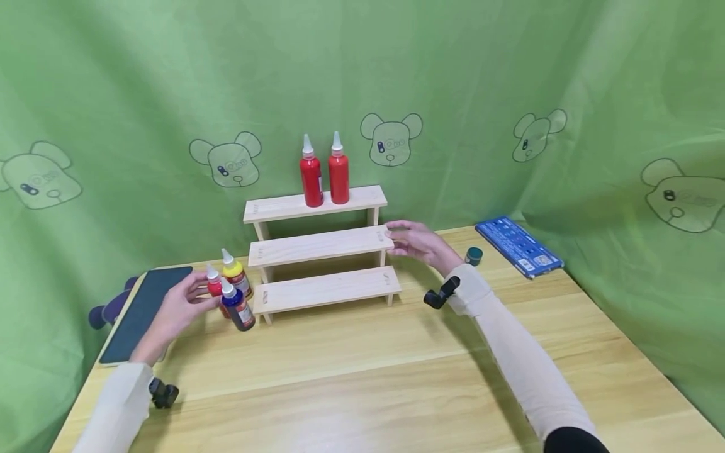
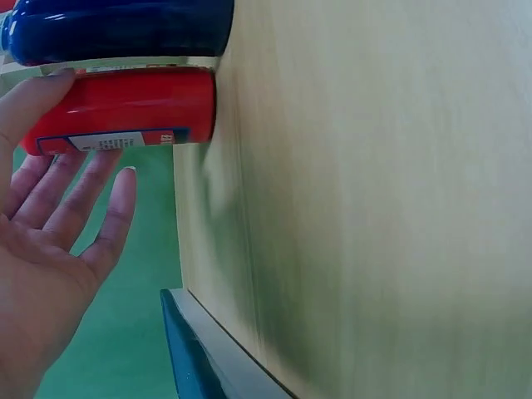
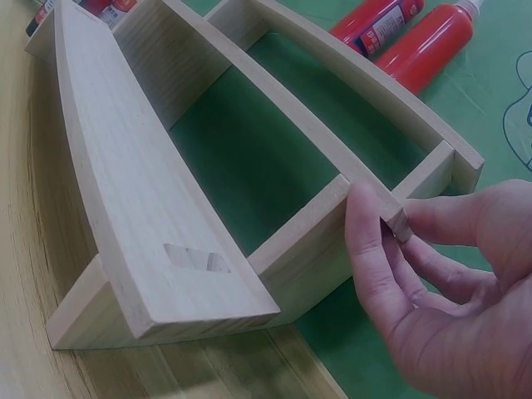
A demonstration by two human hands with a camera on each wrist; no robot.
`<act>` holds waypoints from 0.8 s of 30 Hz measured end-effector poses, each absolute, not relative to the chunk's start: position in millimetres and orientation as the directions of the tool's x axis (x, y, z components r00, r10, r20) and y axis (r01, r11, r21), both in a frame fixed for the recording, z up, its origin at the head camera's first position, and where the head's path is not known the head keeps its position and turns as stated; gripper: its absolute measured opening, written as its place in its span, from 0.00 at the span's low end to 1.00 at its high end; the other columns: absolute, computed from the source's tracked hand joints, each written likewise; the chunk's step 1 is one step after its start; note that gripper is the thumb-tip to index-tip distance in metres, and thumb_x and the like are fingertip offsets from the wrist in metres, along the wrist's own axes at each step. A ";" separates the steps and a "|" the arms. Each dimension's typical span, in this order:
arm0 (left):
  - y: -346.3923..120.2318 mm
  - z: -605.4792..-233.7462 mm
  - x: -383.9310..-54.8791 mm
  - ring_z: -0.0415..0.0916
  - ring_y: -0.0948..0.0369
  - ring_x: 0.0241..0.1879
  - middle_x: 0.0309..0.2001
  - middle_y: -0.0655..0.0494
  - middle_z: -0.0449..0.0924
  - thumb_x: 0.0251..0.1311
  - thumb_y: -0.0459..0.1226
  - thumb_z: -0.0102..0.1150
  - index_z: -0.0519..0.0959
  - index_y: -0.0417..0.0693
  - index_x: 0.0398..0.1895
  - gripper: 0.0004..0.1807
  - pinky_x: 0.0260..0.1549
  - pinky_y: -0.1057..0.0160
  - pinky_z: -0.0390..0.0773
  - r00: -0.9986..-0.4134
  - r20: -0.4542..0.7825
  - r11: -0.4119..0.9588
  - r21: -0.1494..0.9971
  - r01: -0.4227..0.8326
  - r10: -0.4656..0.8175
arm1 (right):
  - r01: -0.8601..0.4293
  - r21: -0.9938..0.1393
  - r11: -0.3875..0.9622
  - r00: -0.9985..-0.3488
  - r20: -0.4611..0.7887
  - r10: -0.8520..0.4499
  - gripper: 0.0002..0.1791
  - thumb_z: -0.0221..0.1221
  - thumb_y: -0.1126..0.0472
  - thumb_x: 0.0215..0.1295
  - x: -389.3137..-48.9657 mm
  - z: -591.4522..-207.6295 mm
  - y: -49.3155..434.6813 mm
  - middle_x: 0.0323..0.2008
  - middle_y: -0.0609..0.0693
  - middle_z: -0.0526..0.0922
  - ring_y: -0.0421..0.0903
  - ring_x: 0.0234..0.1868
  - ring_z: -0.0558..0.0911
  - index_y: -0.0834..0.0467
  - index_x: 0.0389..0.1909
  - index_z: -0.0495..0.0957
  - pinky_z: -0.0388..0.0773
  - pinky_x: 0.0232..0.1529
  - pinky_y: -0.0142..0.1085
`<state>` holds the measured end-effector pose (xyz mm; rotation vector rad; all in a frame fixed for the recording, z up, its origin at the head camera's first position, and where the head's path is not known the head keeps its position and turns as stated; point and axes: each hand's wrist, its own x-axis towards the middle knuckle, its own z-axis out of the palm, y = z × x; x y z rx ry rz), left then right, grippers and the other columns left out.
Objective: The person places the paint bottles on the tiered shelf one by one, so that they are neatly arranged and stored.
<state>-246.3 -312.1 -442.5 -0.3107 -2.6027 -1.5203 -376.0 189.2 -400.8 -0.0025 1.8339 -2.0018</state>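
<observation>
My left hand [image 1: 180, 303] is around a red paint bottle [image 2: 150, 104], thumb on its near side and fingers behind it. Close beside that bottle stand a blue paint bottle [image 1: 242, 314] and a yellow paint bottle [image 1: 235, 275], all with white nozzle caps. At the right end of a three-step wooden shelf [image 1: 317, 246], my right hand [image 1: 421, 244] grips the middle board between thumb and fingers. Two red paint bottles, one on the left [image 1: 311, 182] and one on the right [image 1: 338, 179], stand upright on the top step.
A dark green board [image 1: 144, 314] lies along the table's left edge, with a purple object [image 1: 113, 308] behind it. To the right are a small green-lidded jar [image 1: 473, 255] and a flat blue box [image 1: 518, 245]. A green curtain [image 1: 453, 75] hangs close behind the shelf.
</observation>
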 end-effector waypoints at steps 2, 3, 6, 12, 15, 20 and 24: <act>-313.4 -440.4 -244.5 0.74 0.83 0.46 0.62 0.26 0.77 0.65 0.29 0.69 0.70 0.30 0.67 0.29 0.47 0.79 0.79 -0.977 0.188 0.508 0.834 0.214 0.103 | 0.305 -0.952 -0.039 -0.910 -0.279 -0.307 0.29 0.53 0.70 0.79 -376.5 -401.0 189.1 0.40 0.51 0.83 0.42 0.32 0.84 0.65 0.77 0.59 0.87 0.40 0.31; -314.0 -439.0 -243.7 0.74 0.83 0.46 0.63 0.27 0.77 0.66 0.32 0.70 0.70 0.31 0.68 0.30 0.47 0.79 0.78 -0.979 0.182 0.521 0.828 0.204 0.095 | 0.305 -0.951 -0.040 -0.910 -0.279 -0.307 0.29 0.53 0.70 0.79 -376.6 -401.1 189.2 0.39 0.51 0.83 0.42 0.32 0.84 0.65 0.77 0.59 0.87 0.40 0.31; -316.4 -433.9 -241.5 0.74 0.82 0.47 0.63 0.30 0.78 0.66 0.37 0.71 0.70 0.35 0.69 0.32 0.46 0.80 0.77 -0.980 0.185 0.550 0.812 0.194 0.073 | 0.307 -0.951 -0.040 -0.909 -0.280 -0.307 0.30 0.52 0.70 0.79 -376.8 -401.0 189.1 0.39 0.50 0.83 0.42 0.32 0.83 0.65 0.77 0.59 0.87 0.40 0.30; -319.9 -420.3 -240.8 0.74 0.80 0.48 0.58 0.41 0.81 0.67 0.43 0.71 0.70 0.38 0.68 0.32 0.48 0.80 0.75 -0.971 0.236 0.591 0.780 0.208 0.030 | 0.309 -0.950 -0.037 -0.907 -0.283 -0.311 0.31 0.53 0.70 0.79 -376.5 -400.7 189.4 0.41 0.51 0.82 0.43 0.33 0.83 0.65 0.78 0.58 0.87 0.40 0.30; -321.4 -413.6 -241.1 0.73 0.79 0.49 0.54 0.57 0.80 0.68 0.46 0.70 0.70 0.39 0.68 0.33 0.49 0.78 0.73 -0.969 0.245 0.600 0.776 0.193 -0.005 | 0.310 -0.950 -0.033 -0.907 -0.286 -0.309 0.31 0.53 0.70 0.78 -376.7 -400.9 189.4 0.43 0.52 0.82 0.43 0.34 0.84 0.65 0.78 0.59 0.87 0.41 0.30; -324.1 -403.0 -243.6 0.72 0.78 0.50 0.51 0.74 0.75 0.68 0.44 0.70 0.71 0.44 0.67 0.30 0.50 0.77 0.71 -0.957 0.285 0.571 0.796 0.203 -0.057 | 0.313 -0.949 -0.035 -0.906 -0.287 -0.312 0.30 0.53 0.70 0.78 -377.1 -400.5 188.7 0.44 0.54 0.82 0.44 0.35 0.84 0.65 0.77 0.60 0.88 0.40 0.30; -321.7 -390.2 -247.8 0.72 0.75 0.52 0.51 0.75 0.76 0.68 0.45 0.70 0.71 0.50 0.67 0.29 0.49 0.80 0.72 -0.946 0.309 0.548 0.810 0.208 -0.100 | 0.306 -0.951 -0.040 -0.904 -0.278 -0.325 0.30 0.52 0.71 0.79 -376.3 -399.8 189.0 0.45 0.55 0.81 0.44 0.35 0.84 0.66 0.78 0.58 0.87 0.39 0.29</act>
